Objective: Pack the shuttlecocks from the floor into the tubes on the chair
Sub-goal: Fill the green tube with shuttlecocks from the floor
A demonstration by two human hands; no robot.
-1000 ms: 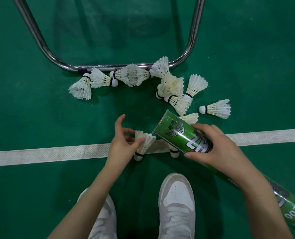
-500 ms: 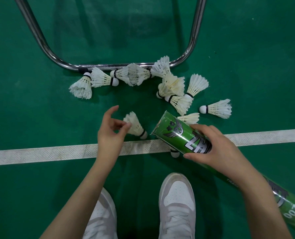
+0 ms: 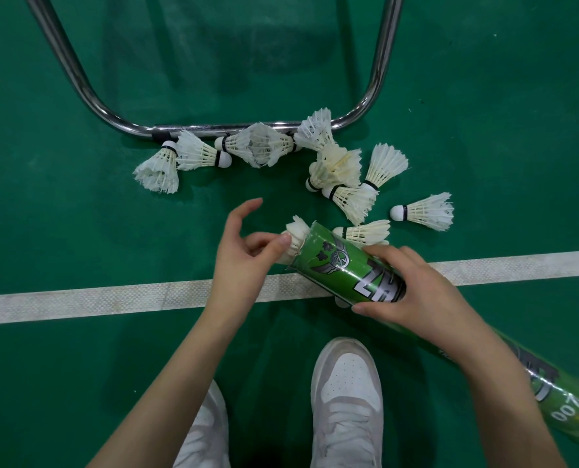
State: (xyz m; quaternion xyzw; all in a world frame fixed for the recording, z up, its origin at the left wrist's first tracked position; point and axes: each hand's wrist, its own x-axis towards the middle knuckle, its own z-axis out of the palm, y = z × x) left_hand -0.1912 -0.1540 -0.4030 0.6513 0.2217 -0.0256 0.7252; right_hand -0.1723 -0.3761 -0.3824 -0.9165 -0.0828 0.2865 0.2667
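At the tube's open mouth, the left hand [image 3: 247,251] pinches a shuttlecock [image 3: 293,239] and feeds it in, feathers still showing. The right hand [image 3: 413,292] grips the glossy green tube [image 3: 342,268] mid-barrel. Loading is the step; next, I'd judge, a push home, then another pick. Beyond both hands, frayed white shuttlecocks on the floor [image 3: 342,170] lie beside a chrome chair frame [image 3: 210,130].
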